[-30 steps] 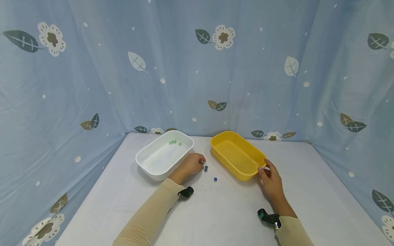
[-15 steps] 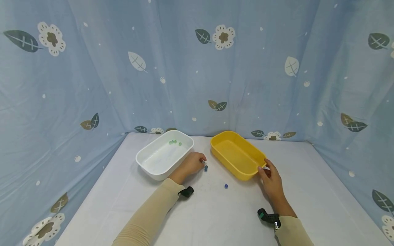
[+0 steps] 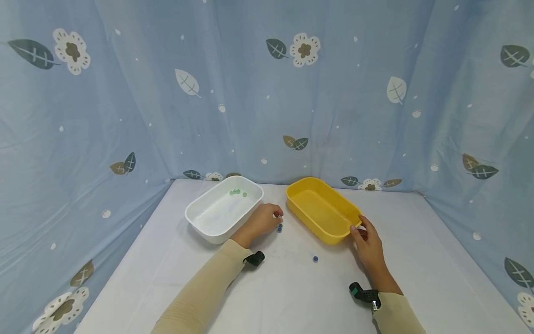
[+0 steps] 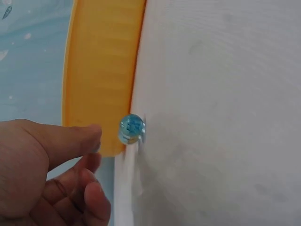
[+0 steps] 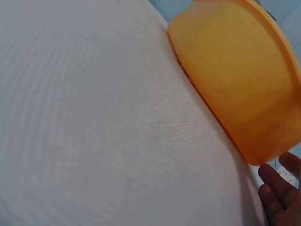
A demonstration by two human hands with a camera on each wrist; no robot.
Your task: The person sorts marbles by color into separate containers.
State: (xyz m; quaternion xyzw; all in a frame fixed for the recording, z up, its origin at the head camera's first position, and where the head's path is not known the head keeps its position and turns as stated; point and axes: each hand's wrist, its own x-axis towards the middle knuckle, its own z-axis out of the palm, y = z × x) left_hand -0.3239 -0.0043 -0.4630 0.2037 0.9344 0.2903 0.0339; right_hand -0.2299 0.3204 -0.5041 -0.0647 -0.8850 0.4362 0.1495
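Observation:
In the head view my left hand (image 3: 265,220) is between the two basins, close over the table. Its thumb and index fingertip pinch a small marble (image 4: 97,147), mostly hidden between them in the left wrist view. Just beyond those fingertips, two blue glass marbles (image 4: 131,126) lie close together on the cloth. My right hand (image 3: 369,243) holds the near right corner of the yellow basin (image 3: 325,237), thumb and fingers at its rim. Below that corner its fingers (image 5: 277,186) show in the right wrist view. A darker blue marble (image 3: 315,259) is alone on the table, nearer me.
A white basin (image 3: 203,232) stands to the left, with several green marbles (image 3: 237,191) at its far end. The white cloth-covered table (image 3: 292,297) runs back to a blue patterned curtain (image 3: 250,93) that also closes off both sides.
The lone dark blue marble has rolled right and toward me. My left hand has shifted slightly right and away, with a marble in its fingertips. The right hand and both basins stay put.

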